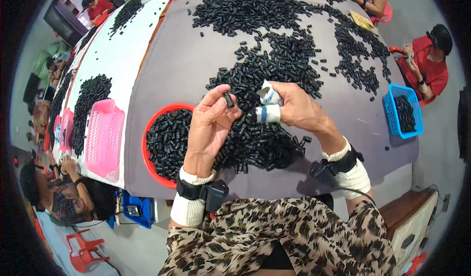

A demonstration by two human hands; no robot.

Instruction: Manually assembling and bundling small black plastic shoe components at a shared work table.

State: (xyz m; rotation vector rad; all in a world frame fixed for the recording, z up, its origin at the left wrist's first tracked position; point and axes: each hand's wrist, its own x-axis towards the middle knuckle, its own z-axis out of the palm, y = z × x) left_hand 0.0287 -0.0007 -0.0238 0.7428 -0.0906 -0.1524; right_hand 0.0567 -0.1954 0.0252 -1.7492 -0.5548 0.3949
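Observation:
My left hand [213, 124] is raised over the pile, palm up, pinching one small black ribbed cylinder [228, 99] between thumb and fingers. Facing it, a little to the right, is my right hand [299, 107], its fingers curled and closed. White wrapping with blue marks [268, 113] covers its thumb and a finger; whether a part sits between these fingertips is hidden. Below both hands spreads a large heap of similar black cylinders [265, 146]. A round red tray [146, 143] full of them lies beside my left wrist.
A grey-covered table [167, 70] carries more black heaps [245, 9] farther off. A blue basket [419, 124] with black parts stands at the right edge, a pink basket [105, 170] at the left. Other people [427, 62] sit around the tables. A red stool [84, 246] is lower left.

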